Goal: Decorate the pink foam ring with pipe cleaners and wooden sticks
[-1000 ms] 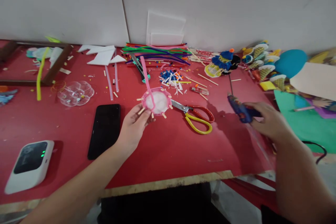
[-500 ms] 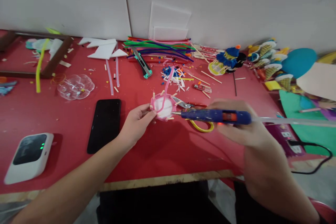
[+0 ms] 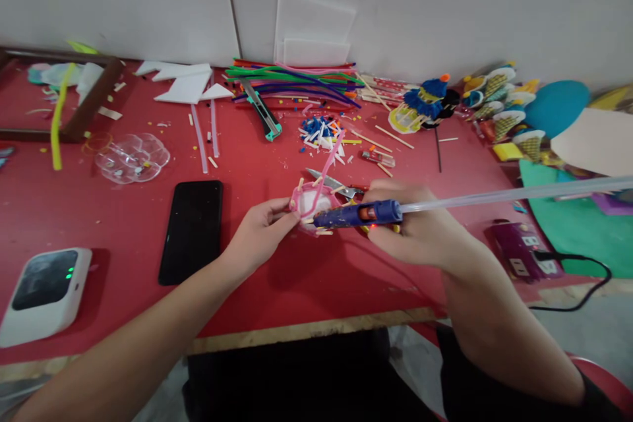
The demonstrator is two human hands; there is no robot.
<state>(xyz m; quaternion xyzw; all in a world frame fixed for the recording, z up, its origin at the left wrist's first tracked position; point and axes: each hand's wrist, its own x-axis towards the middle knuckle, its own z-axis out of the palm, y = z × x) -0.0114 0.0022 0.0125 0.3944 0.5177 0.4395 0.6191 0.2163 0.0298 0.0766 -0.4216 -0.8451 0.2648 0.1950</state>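
Observation:
Between thumb and fingers, my left hand [image 3: 264,231] pinches the left edge of a small round pink piece [image 3: 324,192] with a white middle and short wooden sticks around its rim. A pink pipe cleaner [image 3: 332,157] rises from the piece. My right hand [image 3: 405,224] is wrapped round a blue glue gun [image 3: 353,213], with a long clear glue stick [image 3: 494,198] coming out of its back. The gun's tip is over the piece's lower left part, close to my left fingertips. Pliers [image 3: 333,183] lie just behind the piece.
On the red table [image 3: 297,297] are a black phone [image 3: 192,232], a white device [image 3: 47,293], a green cutter [image 3: 262,112], pipe cleaners [image 3: 297,82] and cut bits [image 3: 321,134]. A purple box [image 3: 524,250] with a black cable stands right.
My right hand has brought the glue gun leftward, and its tip has gone from the piece's right edge to its lower left. The piece now looks more tilted. The view has shifted slightly.

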